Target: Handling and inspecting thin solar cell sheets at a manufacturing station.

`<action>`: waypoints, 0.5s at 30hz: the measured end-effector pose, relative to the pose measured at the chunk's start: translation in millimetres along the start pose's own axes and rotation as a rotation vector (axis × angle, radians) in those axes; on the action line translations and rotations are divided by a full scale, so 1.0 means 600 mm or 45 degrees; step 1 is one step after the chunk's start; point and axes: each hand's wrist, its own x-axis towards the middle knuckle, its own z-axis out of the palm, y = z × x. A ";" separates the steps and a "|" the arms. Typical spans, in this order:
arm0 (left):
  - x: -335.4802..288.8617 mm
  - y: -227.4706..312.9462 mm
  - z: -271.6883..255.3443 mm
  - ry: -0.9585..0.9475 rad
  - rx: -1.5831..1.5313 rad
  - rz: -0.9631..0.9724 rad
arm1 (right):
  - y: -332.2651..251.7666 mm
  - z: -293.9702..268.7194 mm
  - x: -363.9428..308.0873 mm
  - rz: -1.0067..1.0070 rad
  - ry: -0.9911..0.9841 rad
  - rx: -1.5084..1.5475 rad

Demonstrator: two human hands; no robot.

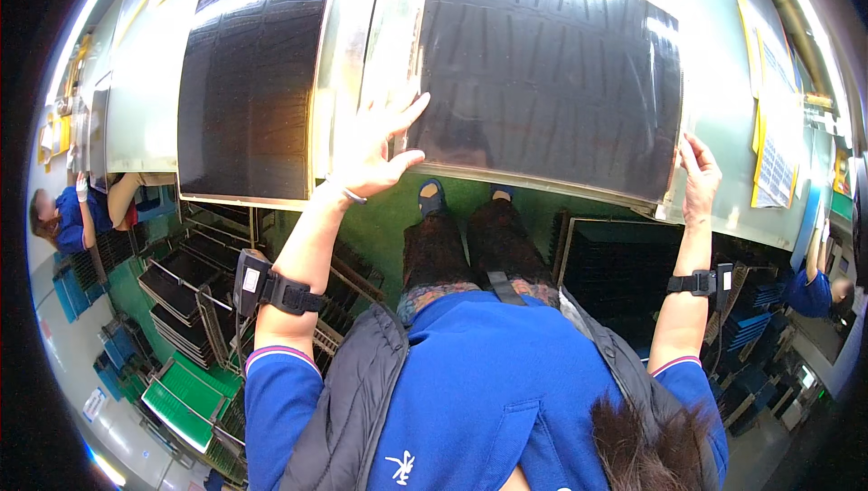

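A large dark glossy sheet (551, 84) with a clear, shiny surface lies on the white worktable in front of me. My left hand (384, 143) is beside its left edge, with thumb and index finger spread apart toward the sheet. At the near right corner, my right hand (698, 179) has its fingers closed at the edge of the sheet. A second dark sheet (249, 93) in a pale frame lies flat to the left, apart from both hands.
Racks of stacked dark sheets (176, 287) stand below the table at left, another rack (624, 260) at right. A green tray (188, 401) is at lower left. Papers with yellow edging (776, 120) hang at right. Other people in blue (70, 220) work at both sides.
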 end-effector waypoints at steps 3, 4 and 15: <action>-0.001 0.001 0.000 0.017 0.030 0.013 | 0.002 0.000 0.000 -0.003 0.008 0.001; -0.001 0.001 0.000 0.019 0.029 0.015 | 0.002 0.000 0.000 -0.012 0.008 0.007; 0.001 0.002 0.000 0.038 0.077 0.019 | -0.005 -0.003 0.004 -0.014 -0.008 -0.013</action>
